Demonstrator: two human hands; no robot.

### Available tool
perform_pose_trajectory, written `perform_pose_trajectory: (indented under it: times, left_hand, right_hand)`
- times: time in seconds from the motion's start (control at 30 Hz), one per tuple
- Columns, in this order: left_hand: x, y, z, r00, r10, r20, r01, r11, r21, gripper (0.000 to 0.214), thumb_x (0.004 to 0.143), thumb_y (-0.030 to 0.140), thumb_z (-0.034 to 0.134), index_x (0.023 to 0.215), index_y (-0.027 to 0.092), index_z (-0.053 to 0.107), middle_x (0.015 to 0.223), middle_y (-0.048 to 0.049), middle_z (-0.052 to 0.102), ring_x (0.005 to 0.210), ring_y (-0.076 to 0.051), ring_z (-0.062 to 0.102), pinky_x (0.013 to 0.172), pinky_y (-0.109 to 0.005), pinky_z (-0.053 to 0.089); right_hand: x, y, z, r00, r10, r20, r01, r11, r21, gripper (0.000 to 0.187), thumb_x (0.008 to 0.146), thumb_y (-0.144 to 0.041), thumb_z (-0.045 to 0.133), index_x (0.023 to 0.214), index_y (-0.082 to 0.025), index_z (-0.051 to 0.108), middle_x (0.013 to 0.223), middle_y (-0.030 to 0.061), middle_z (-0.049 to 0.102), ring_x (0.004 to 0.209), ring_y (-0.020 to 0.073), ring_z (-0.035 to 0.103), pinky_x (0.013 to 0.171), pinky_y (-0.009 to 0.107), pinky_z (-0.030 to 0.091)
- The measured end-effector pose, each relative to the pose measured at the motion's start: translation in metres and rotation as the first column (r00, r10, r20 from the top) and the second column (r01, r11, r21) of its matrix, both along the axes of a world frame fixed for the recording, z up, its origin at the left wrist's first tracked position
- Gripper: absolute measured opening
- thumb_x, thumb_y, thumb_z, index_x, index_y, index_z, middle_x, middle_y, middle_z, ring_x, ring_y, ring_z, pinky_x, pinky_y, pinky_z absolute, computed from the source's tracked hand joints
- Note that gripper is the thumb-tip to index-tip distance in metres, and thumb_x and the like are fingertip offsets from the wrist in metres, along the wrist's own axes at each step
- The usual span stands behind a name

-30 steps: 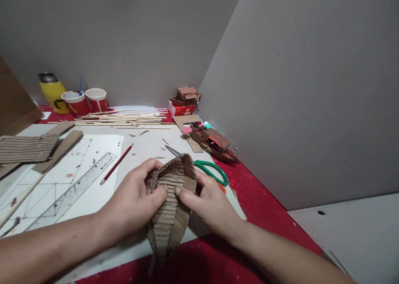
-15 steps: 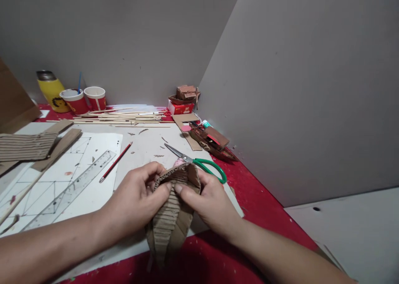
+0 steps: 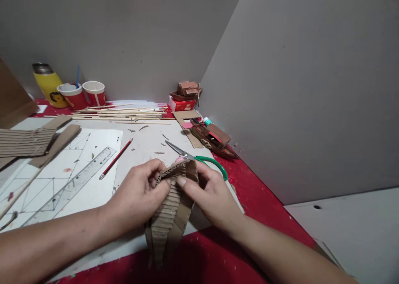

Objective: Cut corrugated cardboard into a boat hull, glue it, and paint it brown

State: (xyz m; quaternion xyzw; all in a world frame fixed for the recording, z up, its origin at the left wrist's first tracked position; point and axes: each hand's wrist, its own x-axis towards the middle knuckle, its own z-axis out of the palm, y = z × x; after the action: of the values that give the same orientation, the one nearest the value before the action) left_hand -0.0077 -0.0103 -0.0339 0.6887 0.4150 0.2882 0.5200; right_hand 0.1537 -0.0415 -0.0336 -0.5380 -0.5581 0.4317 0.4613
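Between my hands is a boat-shaped piece of corrugated cardboard (image 3: 165, 217), its ridged inside facing me and its narrow tip pointing down toward me. My left hand (image 3: 140, 192) grips the left side of its wide end, thumb on the ridges. On the right side, my right hand (image 3: 212, 197) holds the curved wall, thumb inside and fingers behind, mostly hidden. Scissors (image 3: 187, 155) with green handles lie just beyond the cardboard, partly covered by my right hand. A red pencil (image 3: 115, 159) and a clear ruler (image 3: 71, 184) rest on a drawn sheet (image 3: 106, 138) to the left.
Thin wooden sticks (image 3: 121, 113) lie in a pile at the back. A yellow bottle (image 3: 50, 86) and two paper cups (image 3: 94, 94) stand back left. A brown model boat (image 3: 215, 139) sits beside the right wall. Cardboard strips (image 3: 26, 143) lie at left.
My right thumb has lifted and shifted slightly along the ridges, away from the left thumb. Both hands still hold the cardboard, and the view has tilted slightly.
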Motion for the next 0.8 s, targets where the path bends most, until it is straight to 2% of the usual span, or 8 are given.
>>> perform_pose_trajectory:
  times: [0.23,0.43,0.57,0.67,0.8]
  left_hand:
    - [0.0015,-0.0029,-0.0024,1.000,0.001,0.020,0.000,0.999,-0.032,0.015,0.085,0.029,0.053,0.081,0.017,0.059,0.069,0.0020,0.055,0.064,-0.014,0.050,0.056,-0.025,0.035]
    - [0.0022,-0.0011,-0.0049,1.000,0.002,-0.017,-0.002,1.000,-0.017,0.017,0.085,0.029,0.053,0.073,0.017,0.057,0.064,0.0038,0.049,0.061,-0.013,0.046,0.054,-0.025,0.034]
    - [0.0031,0.0024,-0.0081,0.999,0.031,0.035,-0.028,0.996,-0.087,0.018,0.084,0.033,0.055,0.075,0.017,0.057,0.066,0.0024,0.052,0.062,-0.014,0.049,0.054,-0.025,0.037]
    - [0.0036,0.0052,-0.0083,0.990,0.060,0.124,-0.039,0.986,-0.163,0.016,0.083,0.032,0.057,0.078,0.017,0.056,0.069,0.0016,0.055,0.064,-0.015,0.052,0.058,-0.026,0.041]
    - [0.0028,0.0062,-0.0056,0.982,0.082,0.168,-0.062,0.991,-0.122,0.012,0.084,0.028,0.058,0.080,0.016,0.057,0.070,0.0019,0.057,0.066,-0.015,0.053,0.061,-0.026,0.043]
  right_hand:
    - [0.0022,-0.0031,0.0007,0.998,-0.021,0.063,0.017,0.998,0.060,0.012,0.077,-0.028,0.058,0.076,-0.017,0.064,0.068,-0.0004,0.057,0.064,0.0139,0.051,0.060,0.024,0.045]
    - [0.0000,-0.0015,-0.0044,0.997,-0.059,0.052,0.057,0.997,0.048,0.013,0.076,-0.028,0.059,0.067,-0.019,0.060,0.065,-0.0004,0.057,0.062,0.0142,0.051,0.057,0.024,0.046]
    - [0.0001,0.0029,-0.0057,1.000,-0.019,0.012,0.018,1.000,0.019,0.013,0.077,-0.029,0.059,0.075,-0.018,0.066,0.072,0.0008,0.065,0.069,0.0163,0.059,0.063,0.026,0.050]
    - [0.0021,0.0037,-0.0027,1.000,0.018,-0.007,-0.019,1.000,-0.012,0.017,0.077,-0.027,0.061,0.091,-0.018,0.068,0.080,0.0013,0.070,0.076,0.0177,0.064,0.068,0.027,0.053]
    - [0.0041,0.0035,-0.0022,0.999,0.045,-0.026,-0.046,0.998,-0.050,0.025,0.076,-0.025,0.063,0.100,-0.019,0.067,0.086,0.0017,0.072,0.081,0.0182,0.066,0.071,0.028,0.053]
